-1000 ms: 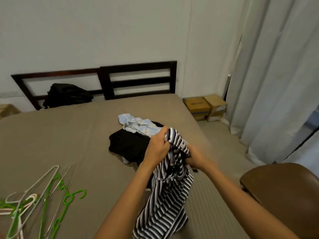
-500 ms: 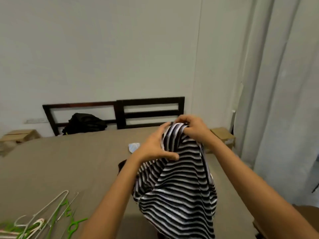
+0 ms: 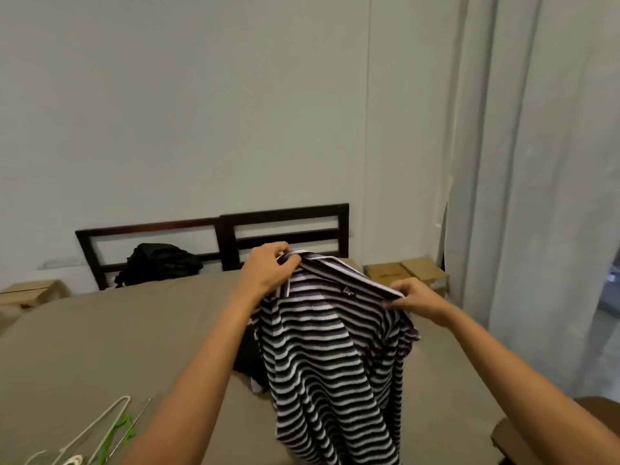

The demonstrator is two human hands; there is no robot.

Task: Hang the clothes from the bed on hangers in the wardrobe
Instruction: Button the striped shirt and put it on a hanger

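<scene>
Two hands, the left hand point(image 3: 268, 270) and the right hand point(image 3: 415, 298), pinch opposite ends of the collar of a black-and-white striped shirt point(image 3: 335, 357), holding it hanging above the tan bed point(image 3: 100, 330), where white and green hangers point(image 3: 122, 426) lie near-left.

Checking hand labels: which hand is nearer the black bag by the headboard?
Left. The left hand grips the striped shirt just right of the black bag; the right hand grips it farther right.

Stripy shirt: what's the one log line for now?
shirt held up over bed | left hand grips shirt | right hand grips shirt | hangers lying on bed
</scene>
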